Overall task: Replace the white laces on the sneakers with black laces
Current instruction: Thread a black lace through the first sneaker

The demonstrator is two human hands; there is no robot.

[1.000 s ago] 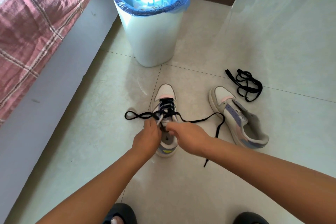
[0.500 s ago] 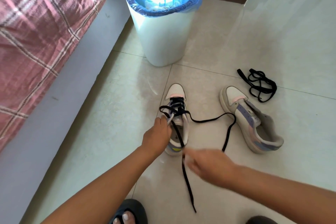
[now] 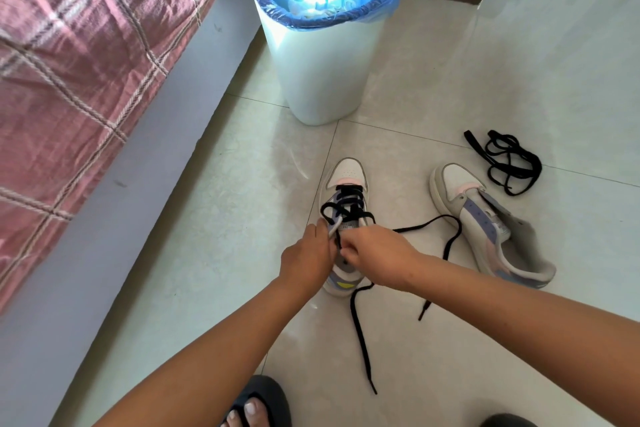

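Note:
A white and lilac sneaker [image 3: 346, 174] stands on the floor with its toe pointing away, its lower eyelets crossed by a black lace [image 3: 348, 205]. My left hand [image 3: 306, 258] grips the sneaker's left eyelet flap. My right hand [image 3: 375, 258] pinches the black lace at the tongue. One free lace end trails toward me [image 3: 360, 333]; the other loops to the right [image 3: 450, 236]. A second sneaker [image 3: 491, 225] lies to the right with no lace in it. Beyond it lies a loose bundle of black lace [image 3: 509, 159].
A white waste bin [image 3: 322, 66] with a blue liner stands just behind the sneakers. A bed with a pink checked cover [image 3: 79, 55] and a grey base runs along the left. My sandalled feet [image 3: 256, 409] show at the bottom edge. Pale tiled floor stretches to the right.
My right hand pulled a lace end out toward me, then came back to the tongue beside my left hand. That lace end now lies on the floor in front of me.

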